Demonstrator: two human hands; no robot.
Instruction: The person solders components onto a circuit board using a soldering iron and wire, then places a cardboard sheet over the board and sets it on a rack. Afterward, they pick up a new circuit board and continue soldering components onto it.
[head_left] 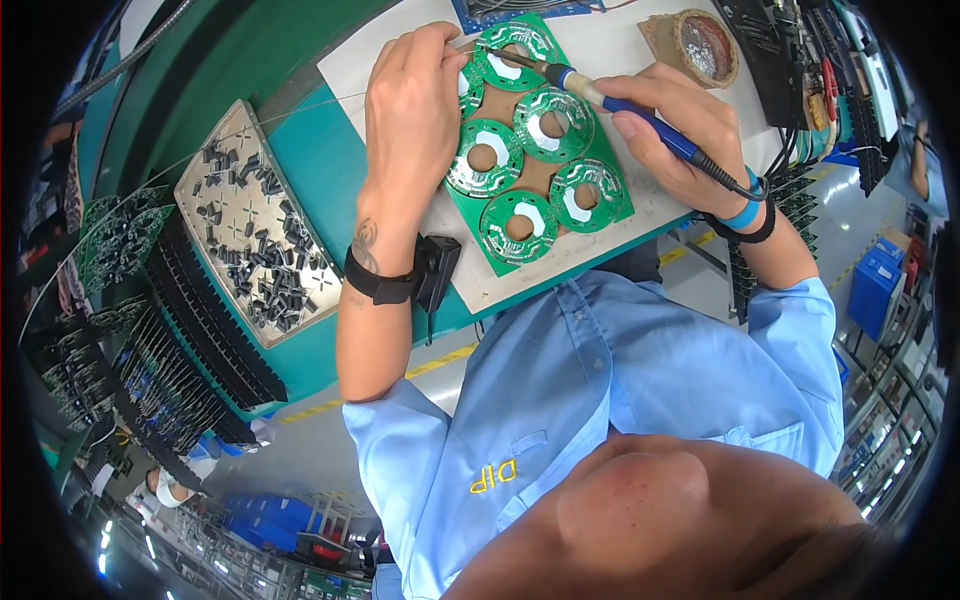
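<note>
My right hand (690, 130) is closed around the blue handle of a soldering iron (650, 120), its tip angled left and down onto a green circuit board panel (620, 215). Thin solder wire (468, 51) is pinched in the fingers of my left hand (412, 115), its end near the iron's tip. Several round boards with central holes and white patches make up the panel. The tip is at the far-left round board (515, 50); my left hand partly covers the one beside it. The panel lies on a pale sheet (480, 285).
Left of my left arm, a metal tray (193, 185) holds many small black components (285, 285). Black slotted racks (205, 305) with boards stand further left. A round dish (705, 48) sits at the far right, near tools and cables. A blue item (520, 12) lies at the back.
</note>
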